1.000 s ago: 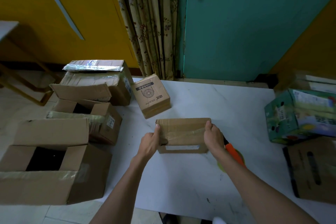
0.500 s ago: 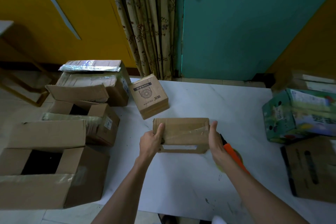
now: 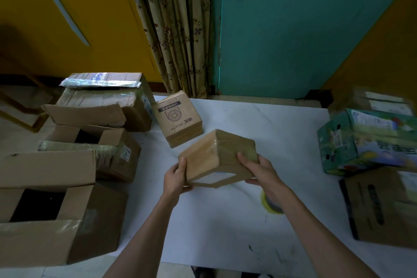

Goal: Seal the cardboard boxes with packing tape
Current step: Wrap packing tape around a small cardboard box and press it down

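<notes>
Head view: both hands are on the small brown cardboard box (image 3: 216, 156), glossy clear tape wrapped across it, and it's held tilted over the white table (image 3: 248, 124). The left hand (image 3: 174, 176) grips the left end, thumb up the edge, fingers tucked beneath. The right hand (image 3: 259, 170) curls over the right end. A yellow tape roll (image 3: 269, 204) lies on the table, half hidden by the right forearm. A printed brown carton (image 3: 178, 119) sits just behind, and a large open cardboard box (image 3: 45, 210) stands at the left.
</notes>
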Demonstrator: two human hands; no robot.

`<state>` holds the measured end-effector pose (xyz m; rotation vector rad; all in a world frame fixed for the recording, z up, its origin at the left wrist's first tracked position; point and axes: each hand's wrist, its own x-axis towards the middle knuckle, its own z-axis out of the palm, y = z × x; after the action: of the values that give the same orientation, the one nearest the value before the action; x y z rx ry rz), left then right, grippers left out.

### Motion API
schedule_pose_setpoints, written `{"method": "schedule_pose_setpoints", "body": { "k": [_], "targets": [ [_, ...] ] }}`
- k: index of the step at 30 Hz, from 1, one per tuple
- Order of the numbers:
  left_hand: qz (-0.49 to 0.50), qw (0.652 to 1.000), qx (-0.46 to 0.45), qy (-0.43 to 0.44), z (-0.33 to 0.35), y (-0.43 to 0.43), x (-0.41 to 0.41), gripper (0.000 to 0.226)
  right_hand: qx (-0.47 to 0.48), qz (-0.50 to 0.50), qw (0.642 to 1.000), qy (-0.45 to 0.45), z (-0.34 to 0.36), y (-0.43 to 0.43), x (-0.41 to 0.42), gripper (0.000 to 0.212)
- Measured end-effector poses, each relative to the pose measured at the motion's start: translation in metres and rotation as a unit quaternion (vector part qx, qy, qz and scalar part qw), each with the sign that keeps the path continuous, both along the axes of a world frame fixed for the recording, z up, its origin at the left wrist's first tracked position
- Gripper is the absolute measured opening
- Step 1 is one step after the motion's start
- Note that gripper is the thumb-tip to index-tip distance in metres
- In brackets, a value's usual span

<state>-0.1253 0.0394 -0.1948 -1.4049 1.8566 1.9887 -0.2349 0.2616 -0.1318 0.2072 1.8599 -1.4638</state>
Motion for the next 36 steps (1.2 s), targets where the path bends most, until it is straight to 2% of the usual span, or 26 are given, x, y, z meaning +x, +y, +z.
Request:
{"method": "schedule_pose_setpoints", "body": {
  "k": [2,3,7,9,11,13,16,20,24,27,32,36],
  "targets": [
    [-0.055,0.992,-0.107,-0.021,0.015,0.000,-0.012,0.051,-0.012,-0.020,0.999,0.035,0.004,-0.014,0.005,0.042],
    [-0.063,0.992,-0.111,-0.005,0.026,0.001,-0.018,0.049,-0.013,-0.030,0.998,0.053,0.005,-0.020,0.007,0.039],
    [-0.044,0.994,0.045,0.090,0.078,0.015,-0.041,0.046,0.056,-0.033,0.988,0.142,0.006,-0.035,0.008,0.032],
    [-0.065,0.991,0.025,0.113,0.083,0.023,-0.048,0.035,0.082,-0.031,0.982,0.165,0.007,-0.041,0.008,0.034],
    [-0.078,0.989,-0.067,0.108,0.073,0.031,-0.051,0.031,0.079,-0.042,0.985,0.150,0.008,-0.046,0.007,0.042],
    [-0.067,0.982,-0.145,0.103,0.061,0.037,-0.052,0.039,0.086,-0.055,0.986,0.131,0.003,-0.049,0.004,0.046],
    [-0.064,0.975,-0.190,0.092,0.058,0.041,-0.053,0.042,0.088,-0.081,0.983,0.143,-0.006,-0.050,0.003,0.045],
    [-0.092,0.970,-0.212,0.076,0.065,0.039,-0.052,0.042,0.056,-0.078,0.983,0.154,-0.005,-0.045,0.006,0.040],
    [-0.138,0.967,-0.212,0.024,0.073,0.028,-0.057,0.041,0.016,-0.067,0.997,0.035,0.000,-0.042,-0.010,0.036],
    [-0.136,0.964,-0.228,-0.009,0.076,0.025,-0.067,0.047,-0.028,-0.067,0.997,-0.036,0.004,-0.045,-0.018,0.044],
    [-0.093,0.964,-0.249,-0.011,0.071,0.039,-0.066,0.068,-0.022,-0.082,0.996,0.000,0.003,-0.048,-0.011,0.042],
    [-0.110,0.956,-0.271,0.016,0.074,0.040,-0.064,0.055,0.004,-0.066,0.993,0.102,0.001,-0.045,-0.006,0.036]
  ]
}}
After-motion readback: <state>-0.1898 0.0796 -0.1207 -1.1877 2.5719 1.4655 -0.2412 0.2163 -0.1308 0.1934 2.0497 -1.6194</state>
